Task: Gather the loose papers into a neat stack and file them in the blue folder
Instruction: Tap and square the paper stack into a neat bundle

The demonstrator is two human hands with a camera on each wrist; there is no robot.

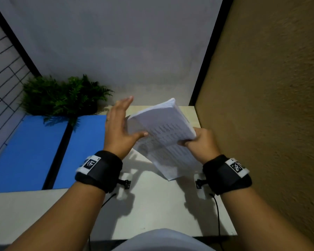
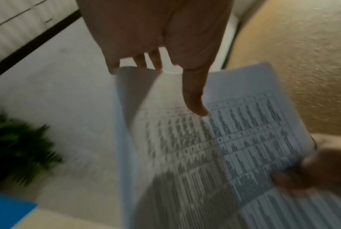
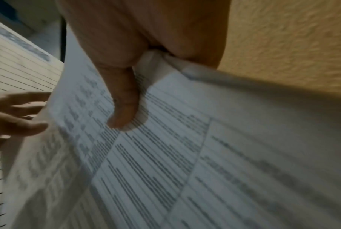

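Observation:
A stack of white printed papers (image 1: 163, 131) is held tilted above the desk, near its far right corner. My right hand (image 1: 198, 140) grips the stack's right edge, thumb on top of the printed sheet (image 3: 124, 108). My left hand (image 1: 120, 124) is flat with straight fingers against the stack's left edge, thumb touching the top sheet (image 2: 195, 99). The sheets (image 2: 214, 147) carry tables of small text. The open blue folder (image 1: 34, 151) lies flat on the desk to the left, with a dark spine down its middle.
A green fern-like plant (image 1: 62, 95) stands at the folder's far edge. A tan textured wall (image 1: 261, 105) runs close along the right of the pale desk (image 1: 152, 205). A grey panel closes the back. Cables hang from both wrist bands.

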